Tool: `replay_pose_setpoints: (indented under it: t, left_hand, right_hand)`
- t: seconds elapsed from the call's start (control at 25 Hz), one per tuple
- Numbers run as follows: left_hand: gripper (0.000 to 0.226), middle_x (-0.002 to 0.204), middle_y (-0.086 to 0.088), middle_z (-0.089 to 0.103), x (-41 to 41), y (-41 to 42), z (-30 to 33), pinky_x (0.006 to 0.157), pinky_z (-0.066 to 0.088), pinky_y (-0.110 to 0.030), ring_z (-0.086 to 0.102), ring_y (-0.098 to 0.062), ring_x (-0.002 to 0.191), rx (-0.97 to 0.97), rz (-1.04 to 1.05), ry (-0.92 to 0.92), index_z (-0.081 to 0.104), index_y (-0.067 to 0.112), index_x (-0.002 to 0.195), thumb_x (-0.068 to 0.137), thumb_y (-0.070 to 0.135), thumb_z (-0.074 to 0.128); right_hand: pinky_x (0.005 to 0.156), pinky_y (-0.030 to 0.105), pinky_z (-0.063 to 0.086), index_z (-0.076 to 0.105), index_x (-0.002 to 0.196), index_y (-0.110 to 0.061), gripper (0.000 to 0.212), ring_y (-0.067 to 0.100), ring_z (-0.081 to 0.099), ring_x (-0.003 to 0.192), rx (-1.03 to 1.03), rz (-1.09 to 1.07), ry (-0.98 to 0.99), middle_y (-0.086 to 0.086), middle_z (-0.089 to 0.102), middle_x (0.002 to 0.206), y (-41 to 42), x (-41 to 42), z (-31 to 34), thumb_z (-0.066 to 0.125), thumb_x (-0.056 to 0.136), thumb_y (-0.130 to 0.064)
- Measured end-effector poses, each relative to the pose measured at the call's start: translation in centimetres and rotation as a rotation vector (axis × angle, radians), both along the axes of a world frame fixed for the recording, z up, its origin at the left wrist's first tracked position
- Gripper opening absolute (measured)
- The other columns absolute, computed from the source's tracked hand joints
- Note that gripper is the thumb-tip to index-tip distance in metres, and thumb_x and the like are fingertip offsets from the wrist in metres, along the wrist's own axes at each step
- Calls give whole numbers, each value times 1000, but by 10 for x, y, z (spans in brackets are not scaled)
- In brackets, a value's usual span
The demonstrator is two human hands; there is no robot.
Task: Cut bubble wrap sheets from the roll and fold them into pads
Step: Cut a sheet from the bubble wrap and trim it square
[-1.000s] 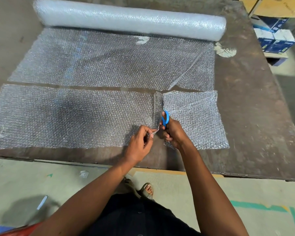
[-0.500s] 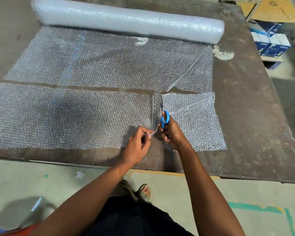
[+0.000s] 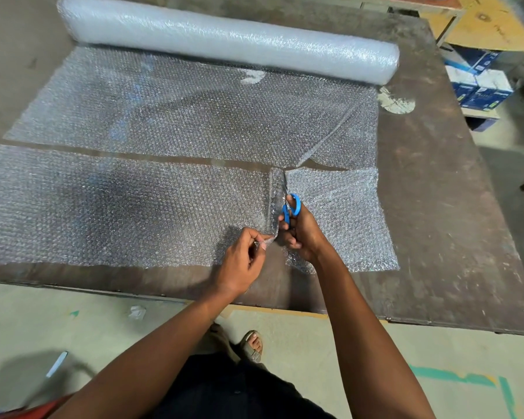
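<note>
A thick bubble wrap roll (image 3: 224, 40) lies across the far side of the brown table (image 3: 451, 207), with a sheet (image 3: 194, 122) unrolled toward me. A cut-off strip (image 3: 118, 207) lies along the near edge. My right hand (image 3: 303, 231) grips blue-handled scissors (image 3: 291, 207), blades pointing away, almost at the strip's far edge. The cut splits the strip; a smaller piece (image 3: 345, 219) lies to the right. My left hand (image 3: 242, 261) pinches the strip's near corner beside the cut, lifting it slightly.
Blue and white boxes (image 3: 478, 86) stand on a low shelf beyond the table's right side. A white paint patch (image 3: 397, 101) marks the table near the roll's end. My sandalled foot (image 3: 253, 343) is on the concrete floor by the table edge.
The scissors have crept farther across the strip, away from me, lengthening the cut. My left hand keeps its pinch on the corner. The view has shifted slightly.
</note>
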State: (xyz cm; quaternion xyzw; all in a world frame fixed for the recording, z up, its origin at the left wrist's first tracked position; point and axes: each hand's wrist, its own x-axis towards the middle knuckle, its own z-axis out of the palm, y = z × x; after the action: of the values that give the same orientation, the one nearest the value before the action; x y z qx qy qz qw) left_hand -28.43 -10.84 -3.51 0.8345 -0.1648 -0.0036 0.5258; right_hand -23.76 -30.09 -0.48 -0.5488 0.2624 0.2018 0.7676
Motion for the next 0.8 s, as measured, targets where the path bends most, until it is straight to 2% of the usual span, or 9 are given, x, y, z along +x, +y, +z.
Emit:
replay_pose_setpoints:
  t: [0.12, 0.24, 0.36, 0.52, 0.6, 0.68, 0.76, 0.8]
  left_hand:
    - [8, 95, 37, 61, 1, 1, -2, 72, 39, -9, 58, 17, 86, 15, -5, -12, 54, 12, 107, 102, 18, 57]
    - [8, 93, 37, 62, 1, 2, -3, 75, 37, -2, 57, 21, 89, 13, -5, -10, 54, 10, 107, 102, 9, 60]
    - [8, 98, 38, 62, 2, 1, -2, 74, 39, -6, 59, 18, 88, 10, -18, -2, 53, 11, 107, 101, 14, 58]
    - [9, 99, 33, 63, 1, 3, -3, 71, 47, -25, 63, 9, 87, 21, -34, 17, 49, 21, 107, 101, 25, 55]
    - [12, 114, 22, 70, 1, 2, -2, 75, 52, -29, 70, -3, 94, 43, -51, 41, 45, 27, 108, 99, 31, 52]
    - [14, 124, 7, 71, 2, 2, -1, 78, 54, -30, 70, -8, 97, 50, -65, 48, 43, 27, 109, 99, 30, 53]
    - [18, 113, -6, 70, 0, 3, 2, 75, 49, -17, 63, -8, 87, 53, -110, 8, 50, 17, 115, 100, 18, 59]
    - [22, 107, -11, 68, -1, 3, 5, 74, 44, -11, 61, -13, 86, 81, -146, -27, 54, 12, 121, 100, 14, 62]
  right_hand:
    - [31, 22, 20, 59, 90, -11, 57, 10, 30, 39, 1, -1, -12, -1, 47, 67, 1, 4, -1, 52, 102, -66]
    - [34, 22, 24, 59, 93, -10, 49, 11, 31, 44, -2, -13, -58, 1, 48, 69, 1, 4, -5, 57, 105, -57]
    - [38, 24, 24, 60, 93, -11, 38, 12, 29, 45, -3, -4, -101, 1, 47, 69, 1, 3, -8, 58, 108, -45]
    - [41, 25, 20, 64, 91, -12, 37, 13, 34, 44, -56, -19, -119, 0, 51, 67, 0, -1, 3, 60, 107, -45]
    - [40, 23, 30, 65, 90, -9, 43, 17, 45, 45, -245, -25, -156, 2, 57, 66, -6, -7, 13, 59, 107, -48]
    - [47, 28, 43, 66, 90, -6, 47, 19, 58, 52, -557, -6, -235, 3, 65, 67, -13, -13, 20, 57, 108, -48]
    - [57, 30, 47, 67, 91, -11, 40, 12, 65, 61, -826, 19, -328, -1, 71, 73, -24, -22, 15, 56, 108, -46]
    - [57, 30, 45, 66, 91, -14, 35, 9, 61, 61, -874, 16, -365, -4, 70, 74, -28, -27, 12, 57, 108, -44]
